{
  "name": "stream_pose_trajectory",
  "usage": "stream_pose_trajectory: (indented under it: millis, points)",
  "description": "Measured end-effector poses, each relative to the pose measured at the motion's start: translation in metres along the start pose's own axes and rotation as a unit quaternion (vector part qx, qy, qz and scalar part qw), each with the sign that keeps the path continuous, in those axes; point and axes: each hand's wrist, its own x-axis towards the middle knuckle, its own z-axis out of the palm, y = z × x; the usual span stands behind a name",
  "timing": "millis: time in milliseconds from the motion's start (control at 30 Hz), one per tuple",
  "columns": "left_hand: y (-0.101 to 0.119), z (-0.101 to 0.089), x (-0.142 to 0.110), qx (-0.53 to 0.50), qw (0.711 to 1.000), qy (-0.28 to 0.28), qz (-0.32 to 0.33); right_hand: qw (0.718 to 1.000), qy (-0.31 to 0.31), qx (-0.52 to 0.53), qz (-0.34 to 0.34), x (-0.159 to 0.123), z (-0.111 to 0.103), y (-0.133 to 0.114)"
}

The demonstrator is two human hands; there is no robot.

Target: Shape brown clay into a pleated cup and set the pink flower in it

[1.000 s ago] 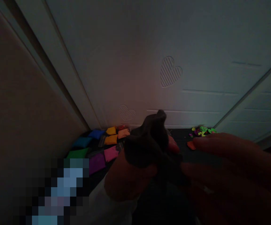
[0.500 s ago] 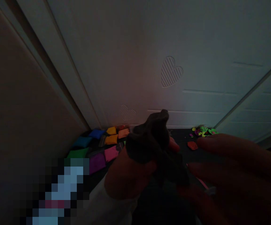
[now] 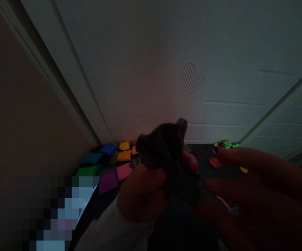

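Note:
My left hand point(image 3: 143, 191), in a pale sleeve, is closed around a dark, folded, soft-looking piece point(image 3: 164, 146). Folds and a raised pointed tip stick up above the fingers; the dim light hides whether it is cloth or modelling clay. Thumb in front, a fingertip shows on its far right side. To the right, close to the camera, my right hand point(image 3: 266, 195) is open with fingers spread. Its lower fingertip comes close to the bottom edge of the piece; whether they touch I cannot tell.
On the dark surface at left lie several coloured packets, among them purple point(image 3: 108, 182), pink point(image 3: 124, 170) and blue point(image 3: 107, 149). At right are a red-orange lump point(image 3: 214, 162) and small bright bits point(image 3: 227, 144). A white panel point(image 3: 140, 69) with carved hearts stands behind. A pixelated bright area point(image 3: 67, 212) is lower left.
The dark piece has turned in my left hand and shifted slightly left and up. My right hand stays beside it, fingers spread, and has moved a little.

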Motion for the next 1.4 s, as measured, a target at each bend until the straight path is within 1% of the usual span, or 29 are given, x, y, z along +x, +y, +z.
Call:
stream_pose_trajectory:
  millis: [33, 67, 100, 267, 333, 400, 433, 533, 633, 700, 800, 867, 967, 1067, 1100, 1167, 1233, 1300, 1367, 1400]
  points:
    - [-0.002, 0.0, -0.001, -0.071, 0.994, -0.07, -0.045, 1.0, 0.001, -0.014, -0.007, -0.001, 0.001, 0.001]
    - [-0.004, -0.001, -0.002, -0.101, 0.99, -0.074, -0.062, 1.0, -0.001, -0.028, -0.011, -0.002, 0.001, 0.002]
    - [-0.004, -0.001, -0.003, -0.137, 0.983, -0.097, -0.076, 0.999, -0.005, -0.039, -0.01, -0.003, 0.002, 0.003]
    - [-0.006, 0.001, -0.005, -0.168, 0.978, -0.097, -0.077, 0.997, -0.04, -0.064, 0.007, -0.005, -0.002, 0.001]
    - [-0.007, 0.003, -0.004, -0.185, 0.977, -0.079, -0.078, 0.996, -0.065, -0.054, 0.029, -0.003, -0.005, 0.002]
    - [-0.009, 0.006, -0.004, -0.211, 0.973, -0.048, -0.078, 0.992, -0.097, -0.044, 0.067, -0.002, -0.008, 0.006]
    - [-0.01, 0.007, -0.003, -0.223, 0.971, -0.031, -0.076, 0.99, -0.103, -0.038, 0.09, -0.001, -0.008, 0.008]
    - [-0.013, 0.011, -0.003, -0.244, 0.967, 0.016, -0.066, 0.986, -0.093, -0.005, 0.139, 0.0, -0.006, 0.016]
    - [-0.013, 0.015, -0.003, -0.23, 0.97, 0.048, -0.059, 0.981, -0.117, 0.033, 0.152, 0.0, -0.002, 0.02]
    - [-0.013, 0.017, -0.002, -0.229, 0.97, 0.048, -0.062, 0.978, -0.134, 0.049, 0.155, 0.0, 0.001, 0.022]
    - [-0.015, 0.017, 0.0, -0.241, 0.967, 0.041, -0.067, 0.976, -0.132, 0.065, 0.159, -0.001, 0.003, 0.024]
    - [-0.017, 0.016, 0.002, -0.233, 0.968, 0.053, -0.075, 0.974, -0.123, 0.075, 0.175, -0.002, 0.005, 0.026]
    - [-0.021, 0.015, 0.005, -0.205, 0.97, 0.092, -0.096, 0.967, -0.114, 0.079, 0.213, -0.002, 0.008, 0.029]
    - [-0.021, 0.017, 0.008, -0.175, 0.968, 0.145, -0.104, 0.968, -0.094, 0.059, 0.226, -0.003, 0.011, 0.032]
    - [-0.02, 0.017, 0.008, -0.152, 0.971, 0.159, -0.089, 0.97, -0.085, 0.048, 0.223, -0.003, 0.012, 0.032]
    - [-0.017, 0.017, 0.006, -0.086, 0.98, 0.175, -0.036, 0.975, -0.064, 0.027, 0.21, -0.003, 0.012, 0.033]
    - [-0.015, 0.017, 0.0, -0.007, 0.982, 0.183, 0.045, 0.98, -0.053, 0.016, 0.193, -0.004, 0.013, 0.032]
    - [-0.012, 0.016, -0.006, 0.078, 0.972, 0.185, 0.126, 0.983, -0.053, 0.017, 0.174, -0.004, 0.013, 0.03]
    - [-0.011, 0.017, -0.012, 0.171, 0.949, 0.191, 0.185, 0.987, -0.058, 0.022, 0.152, -0.005, 0.014, 0.028]
    - [-0.01, 0.018, -0.014, 0.213, 0.936, 0.195, 0.201, 0.988, -0.058, 0.024, 0.142, -0.005, 0.015, 0.027]
